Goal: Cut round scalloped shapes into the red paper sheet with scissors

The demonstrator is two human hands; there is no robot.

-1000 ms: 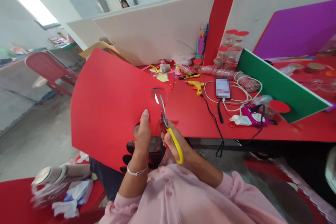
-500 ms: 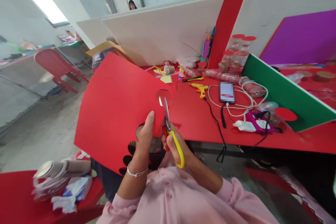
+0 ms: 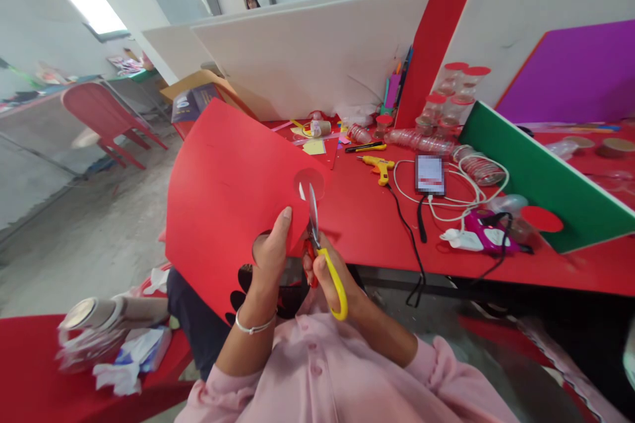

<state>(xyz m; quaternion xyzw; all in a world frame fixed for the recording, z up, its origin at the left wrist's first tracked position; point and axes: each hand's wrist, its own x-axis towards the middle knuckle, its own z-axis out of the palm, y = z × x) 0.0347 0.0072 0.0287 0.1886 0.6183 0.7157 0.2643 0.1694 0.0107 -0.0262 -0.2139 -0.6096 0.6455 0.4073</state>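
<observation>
A large, curved sheet of red paper (image 3: 223, 185) is gripped near its lower right edge by my left hand (image 3: 274, 241), thumb on top and fingers underneath. Round cutouts run along the sheet's lower edge. My right hand (image 3: 328, 272) is closed around scissors (image 3: 333, 277) with yellow and red handles. The scissor blades are parted and lie at the sheet's right side, by a circle (image 3: 308, 184) outlined on the paper. One blade partly shows through or over that circle; exactly how it sits is hard to tell.
On the red table (image 3: 367, 225) lie a yellow glue gun (image 3: 380, 167), a cutter knife (image 3: 366, 147), a phone (image 3: 430, 175) with a white cable, and clear plastic bottles (image 3: 419, 142). A green board (image 3: 536, 178) stands right. Paper rolls and tissues (image 3: 141, 349) sit at left.
The red sheet's left side has swung inward and bends more. Both hands stay nearly in place, and the scissor blades look slightly closer together. The view has shifted a little.
</observation>
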